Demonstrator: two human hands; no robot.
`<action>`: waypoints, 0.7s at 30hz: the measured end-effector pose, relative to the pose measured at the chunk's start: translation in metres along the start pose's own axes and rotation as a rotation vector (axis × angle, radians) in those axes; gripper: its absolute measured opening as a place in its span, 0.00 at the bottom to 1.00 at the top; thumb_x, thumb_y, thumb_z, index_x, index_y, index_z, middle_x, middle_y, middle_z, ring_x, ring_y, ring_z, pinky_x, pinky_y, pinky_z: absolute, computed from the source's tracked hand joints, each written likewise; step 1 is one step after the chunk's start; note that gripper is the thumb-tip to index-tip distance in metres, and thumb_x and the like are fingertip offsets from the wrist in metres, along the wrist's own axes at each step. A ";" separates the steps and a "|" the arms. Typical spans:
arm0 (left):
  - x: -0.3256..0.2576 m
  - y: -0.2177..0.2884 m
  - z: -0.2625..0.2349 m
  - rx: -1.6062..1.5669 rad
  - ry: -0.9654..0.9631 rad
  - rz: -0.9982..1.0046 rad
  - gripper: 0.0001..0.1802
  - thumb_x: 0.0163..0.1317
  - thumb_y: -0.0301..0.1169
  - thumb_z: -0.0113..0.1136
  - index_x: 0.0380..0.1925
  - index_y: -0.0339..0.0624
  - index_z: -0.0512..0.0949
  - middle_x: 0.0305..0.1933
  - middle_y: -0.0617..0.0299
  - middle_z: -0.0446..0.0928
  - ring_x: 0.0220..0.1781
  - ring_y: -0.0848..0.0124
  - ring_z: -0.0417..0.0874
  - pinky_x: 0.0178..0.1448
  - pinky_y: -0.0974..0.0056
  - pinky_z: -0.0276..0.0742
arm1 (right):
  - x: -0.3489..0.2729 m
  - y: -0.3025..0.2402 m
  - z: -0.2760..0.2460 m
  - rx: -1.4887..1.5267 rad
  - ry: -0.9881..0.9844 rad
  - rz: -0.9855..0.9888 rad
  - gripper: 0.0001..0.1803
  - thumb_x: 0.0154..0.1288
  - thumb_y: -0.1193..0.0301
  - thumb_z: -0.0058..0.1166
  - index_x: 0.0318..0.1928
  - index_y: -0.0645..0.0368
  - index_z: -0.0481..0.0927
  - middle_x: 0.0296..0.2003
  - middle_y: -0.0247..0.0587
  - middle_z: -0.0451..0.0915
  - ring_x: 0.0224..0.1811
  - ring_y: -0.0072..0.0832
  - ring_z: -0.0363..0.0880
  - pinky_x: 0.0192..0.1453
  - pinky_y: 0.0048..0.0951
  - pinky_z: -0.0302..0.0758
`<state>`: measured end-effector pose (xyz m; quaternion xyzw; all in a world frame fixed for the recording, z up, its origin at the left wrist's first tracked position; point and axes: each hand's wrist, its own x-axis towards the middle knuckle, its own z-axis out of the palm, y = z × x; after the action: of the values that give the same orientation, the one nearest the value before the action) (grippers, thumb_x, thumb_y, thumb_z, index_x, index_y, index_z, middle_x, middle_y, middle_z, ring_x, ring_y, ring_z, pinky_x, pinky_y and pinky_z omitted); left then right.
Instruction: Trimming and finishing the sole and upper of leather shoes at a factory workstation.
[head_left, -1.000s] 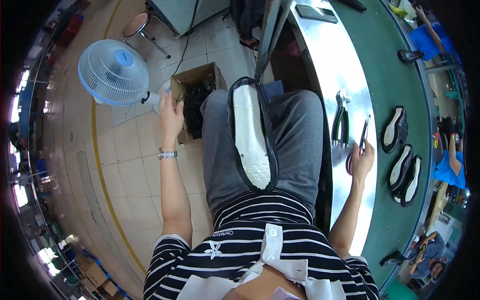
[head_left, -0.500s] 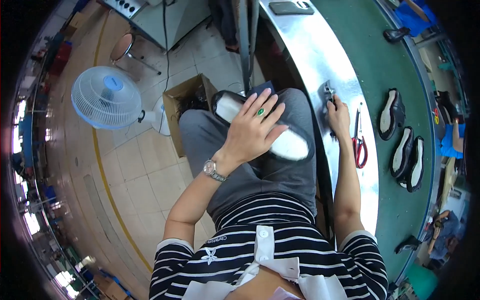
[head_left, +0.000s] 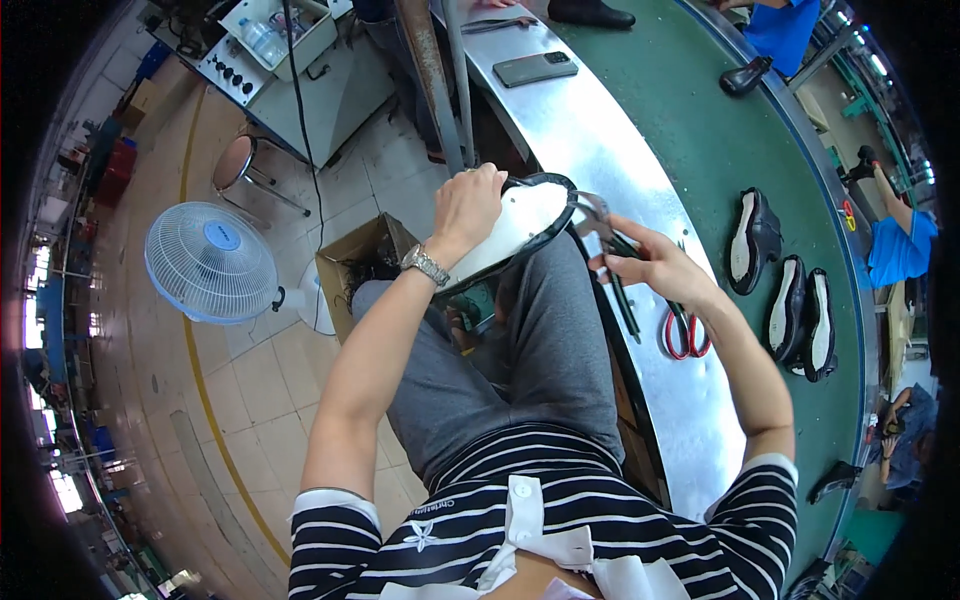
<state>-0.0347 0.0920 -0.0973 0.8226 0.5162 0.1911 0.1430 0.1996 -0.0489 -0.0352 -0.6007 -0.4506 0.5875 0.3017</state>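
Note:
My left hand (head_left: 468, 208) is closed round one end of a black shoe (head_left: 535, 216), which is turned with its white insole facing up over my lap. Beside its far-right rim, my right hand (head_left: 658, 264) grips a pair of metal pincers (head_left: 594, 222) with dark handles. The jaws are at the black edge of the shoe; whether they bite on it I cannot tell. Red-handled scissors (head_left: 684, 334) lie on the metal bench just below my right hand.
The shiny metal bench (head_left: 610, 120) on my right bears a phone (head_left: 535, 68). Beyond it, several black shoes (head_left: 752, 240) lie on a green belt (head_left: 690, 130). An open cardboard box (head_left: 350, 262) and a white fan (head_left: 212, 262) stand at left. Other people work nearby.
My right hand has lifted the pincers off the bench and brought them to the shoe. My left hand has gone from lying spread over the shoe to gripping it, raised and turned.

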 end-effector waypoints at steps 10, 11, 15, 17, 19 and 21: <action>-0.076 0.032 -0.018 -0.072 -0.114 0.124 0.47 0.40 0.38 0.78 0.59 0.28 0.66 0.58 0.38 0.72 0.61 0.48 0.73 0.66 0.54 0.66 | 0.065 -0.044 0.011 -0.257 -0.449 0.240 0.32 0.70 0.71 0.50 0.71 0.51 0.56 0.36 0.40 0.78 0.34 0.25 0.79 0.39 0.27 0.79; -0.082 0.034 -0.011 -0.141 -0.031 0.100 0.48 0.36 0.36 0.79 0.59 0.31 0.67 0.58 0.42 0.73 0.63 0.50 0.72 0.68 0.54 0.65 | 0.057 -0.042 0.014 -0.245 -0.408 0.226 0.33 0.70 0.71 0.50 0.72 0.52 0.54 0.33 0.39 0.76 0.32 0.25 0.79 0.34 0.28 0.80; -0.095 0.031 -0.003 -0.144 0.097 0.212 0.45 0.39 0.33 0.76 0.58 0.28 0.66 0.57 0.43 0.73 0.60 0.51 0.73 0.65 0.53 0.68 | 0.022 -0.007 0.035 -0.445 -0.219 -0.106 0.33 0.69 0.72 0.51 0.70 0.57 0.53 0.26 0.47 0.77 0.24 0.36 0.80 0.28 0.36 0.77; -0.097 0.033 -0.003 -0.141 0.107 0.223 0.45 0.40 0.33 0.76 0.59 0.27 0.66 0.57 0.43 0.73 0.61 0.51 0.73 0.66 0.53 0.67 | 0.015 0.009 0.040 -0.532 -0.144 -0.231 0.32 0.69 0.73 0.50 0.70 0.58 0.54 0.25 0.53 0.77 0.25 0.44 0.80 0.29 0.41 0.76; -0.098 0.031 -0.004 -0.135 0.107 0.231 0.44 0.41 0.32 0.75 0.59 0.27 0.67 0.57 0.42 0.73 0.61 0.51 0.73 0.67 0.53 0.67 | 0.013 0.012 0.043 -0.601 -0.072 -0.354 0.30 0.68 0.72 0.50 0.67 0.62 0.56 0.27 0.65 0.77 0.29 0.61 0.77 0.33 0.51 0.72; -0.097 0.028 -0.003 -0.114 0.141 0.286 0.43 0.42 0.32 0.74 0.59 0.26 0.67 0.58 0.41 0.73 0.61 0.50 0.73 0.68 0.54 0.66 | 0.016 0.011 0.039 -0.699 -0.065 -0.344 0.30 0.68 0.71 0.51 0.67 0.62 0.57 0.25 0.63 0.78 0.28 0.60 0.78 0.32 0.51 0.72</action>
<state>-0.0518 -0.0073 -0.0983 0.8627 0.3910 0.2956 0.1245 0.1625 -0.0458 -0.0564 -0.5641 -0.7268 0.3582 0.1585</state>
